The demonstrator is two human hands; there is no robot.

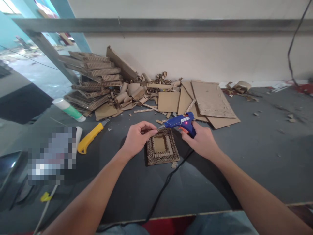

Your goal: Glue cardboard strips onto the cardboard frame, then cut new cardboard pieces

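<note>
My right hand (204, 140) is wrapped round the grip of a blue hot glue gun (178, 121), which has a small red light lit on its side. The gun's metal nozzle points left, right by the fingertips of my left hand (138, 138). Those left fingers are pinched together; whatever sits between them is too small to make out. Just beneath lies a rectangular frame of layered corrugated cardboard (162, 158) with a recessed plain middle. Its top left part is hidden behind my left hand and the nozzle.
A yellow utility knife (90, 138) and a white-green tube (69, 110) lie on the left. Behind are stacked cardboard frames (102, 71), rolled scraps (133, 93) and flat cardboard sheets (212, 99). The gun's black cord (168, 178) runs to the table's front edge.
</note>
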